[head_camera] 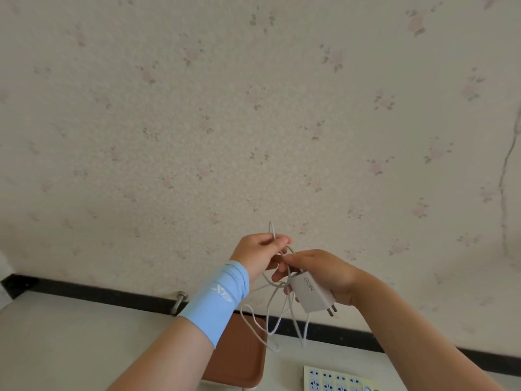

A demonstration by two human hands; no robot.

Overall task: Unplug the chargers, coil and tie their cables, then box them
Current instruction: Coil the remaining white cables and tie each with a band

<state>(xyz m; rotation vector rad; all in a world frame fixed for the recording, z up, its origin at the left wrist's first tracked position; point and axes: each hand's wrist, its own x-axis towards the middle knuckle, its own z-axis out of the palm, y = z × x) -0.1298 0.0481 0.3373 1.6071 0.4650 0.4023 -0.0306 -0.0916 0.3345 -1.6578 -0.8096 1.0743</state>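
Note:
A white charger [313,294] with two metal prongs lies in my right hand [324,275], which grips it in front of the wall, prongs pointing down to the right. Its white cable [270,314] hangs below in loose loops. My left hand [259,255] pinches a strand of that cable just left of the right hand, with the cable's end sticking up above the fingers. A light blue wristband sits on my left wrist.
A brown tray [242,359] lies on the pale table [70,340] under the hanging cable. A white power strip [335,380] shows at the bottom edge. A metal bolt [179,301] stands by the black skirting. Flowered wallpaper fills the view above.

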